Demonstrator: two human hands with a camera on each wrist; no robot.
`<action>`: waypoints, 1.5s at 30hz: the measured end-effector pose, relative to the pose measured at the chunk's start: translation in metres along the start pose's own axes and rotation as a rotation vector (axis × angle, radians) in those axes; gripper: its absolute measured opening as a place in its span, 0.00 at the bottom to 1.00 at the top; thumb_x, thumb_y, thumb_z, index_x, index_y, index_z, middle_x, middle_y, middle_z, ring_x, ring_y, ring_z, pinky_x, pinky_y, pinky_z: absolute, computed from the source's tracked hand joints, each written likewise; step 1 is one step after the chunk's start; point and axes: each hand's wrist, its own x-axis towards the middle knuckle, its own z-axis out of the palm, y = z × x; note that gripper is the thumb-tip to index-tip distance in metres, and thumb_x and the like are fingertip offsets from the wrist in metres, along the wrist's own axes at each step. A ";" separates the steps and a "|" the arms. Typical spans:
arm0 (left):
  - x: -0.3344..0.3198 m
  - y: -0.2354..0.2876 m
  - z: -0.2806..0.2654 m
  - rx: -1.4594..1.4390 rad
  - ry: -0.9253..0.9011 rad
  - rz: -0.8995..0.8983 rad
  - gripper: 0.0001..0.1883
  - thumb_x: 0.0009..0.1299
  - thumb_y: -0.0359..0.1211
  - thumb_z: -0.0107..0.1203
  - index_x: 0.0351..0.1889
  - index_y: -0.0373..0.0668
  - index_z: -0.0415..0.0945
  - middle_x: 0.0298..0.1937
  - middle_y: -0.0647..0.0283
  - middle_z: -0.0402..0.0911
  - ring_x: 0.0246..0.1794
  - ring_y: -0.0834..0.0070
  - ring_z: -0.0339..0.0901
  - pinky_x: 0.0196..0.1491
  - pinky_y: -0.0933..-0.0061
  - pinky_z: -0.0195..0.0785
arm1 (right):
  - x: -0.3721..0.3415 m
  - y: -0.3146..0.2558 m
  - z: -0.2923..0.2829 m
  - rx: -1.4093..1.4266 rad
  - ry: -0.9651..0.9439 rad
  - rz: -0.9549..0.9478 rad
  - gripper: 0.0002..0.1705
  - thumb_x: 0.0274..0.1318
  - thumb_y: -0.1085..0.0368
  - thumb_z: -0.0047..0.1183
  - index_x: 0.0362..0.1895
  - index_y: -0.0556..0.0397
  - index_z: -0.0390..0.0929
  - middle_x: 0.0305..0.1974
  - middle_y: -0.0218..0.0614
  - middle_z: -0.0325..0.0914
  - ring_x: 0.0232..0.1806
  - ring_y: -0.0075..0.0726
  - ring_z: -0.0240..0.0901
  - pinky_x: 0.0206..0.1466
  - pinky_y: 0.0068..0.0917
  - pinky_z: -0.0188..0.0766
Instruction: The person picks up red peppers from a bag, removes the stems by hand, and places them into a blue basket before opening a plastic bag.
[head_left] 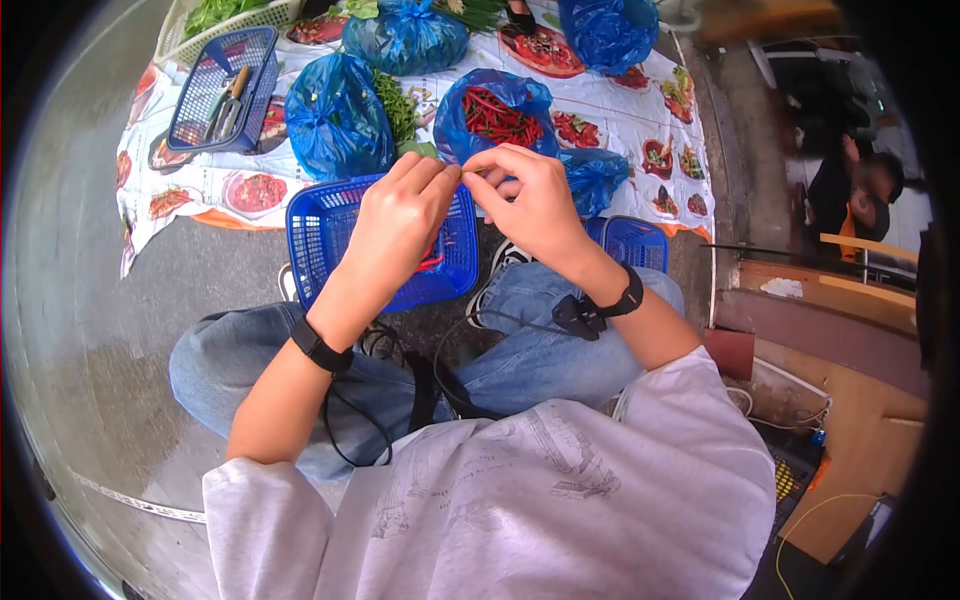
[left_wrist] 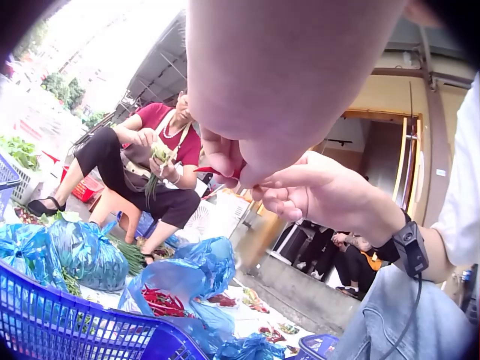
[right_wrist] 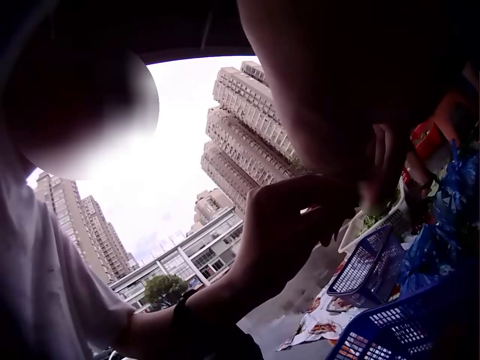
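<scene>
Both hands meet fingertip to fingertip above a blue plastic basket [head_left: 300, 245]. My left hand [head_left: 398, 218] grips a red chili pepper [left_wrist: 208, 171], whose red end sticks out from the curled fingers in the left wrist view. The rest of the pepper is hidden by that hand. Thumb and forefinger of my right hand [head_left: 535, 200] pinch its other end, where a small greenish bit shows. A few red chilies [head_left: 432, 262] lie in the basket, partly behind the left forearm. Just beyond, an open blue bag [head_left: 455, 130] holds many red chilies [head_left: 495, 118].
On the printed sheet [head_left: 205, 175] stand tied blue bags [head_left: 340, 120] and a blue basket [head_left: 190, 110] with knives [head_left: 232, 103]. Another small blue basket [head_left: 635, 235] sits by the right knee. Across the sheet, a seated person [left_wrist: 161, 142] holds green vegetables.
</scene>
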 end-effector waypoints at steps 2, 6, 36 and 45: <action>0.000 0.000 -0.002 0.012 -0.017 0.011 0.12 0.59 0.21 0.64 0.42 0.32 0.80 0.38 0.56 0.81 0.35 0.61 0.77 0.38 0.64 0.74 | 0.000 0.000 -0.002 -0.005 -0.004 -0.016 0.05 0.60 0.74 0.60 0.38 0.66 0.81 0.33 0.35 0.81 0.27 0.20 0.79 0.25 0.19 0.75; 0.001 0.000 -0.003 0.037 -0.027 0.047 0.12 0.58 0.21 0.64 0.41 0.33 0.81 0.38 0.57 0.81 0.35 0.61 0.78 0.38 0.65 0.74 | 0.001 0.000 -0.004 0.030 -0.040 0.037 0.05 0.61 0.74 0.59 0.37 0.66 0.81 0.31 0.35 0.81 0.27 0.20 0.78 0.26 0.19 0.74; -0.009 -0.054 0.004 -1.100 0.433 -0.983 0.09 0.72 0.31 0.63 0.45 0.35 0.81 0.39 0.62 0.85 0.40 0.78 0.82 0.46 0.76 0.75 | 0.063 0.034 0.044 0.580 -0.330 0.338 0.21 0.70 0.61 0.53 0.62 0.59 0.74 0.53 0.45 0.78 0.46 0.32 0.80 0.48 0.29 0.79; -0.002 -0.065 -0.007 -0.667 0.434 -1.080 0.23 0.70 0.38 0.64 0.59 0.38 0.75 0.50 0.58 0.81 0.45 0.76 0.78 0.46 0.75 0.70 | 0.029 0.112 0.088 -0.180 -0.385 0.074 0.08 0.57 0.71 0.59 0.38 0.58 0.73 0.30 0.48 0.82 0.34 0.51 0.82 0.39 0.40 0.76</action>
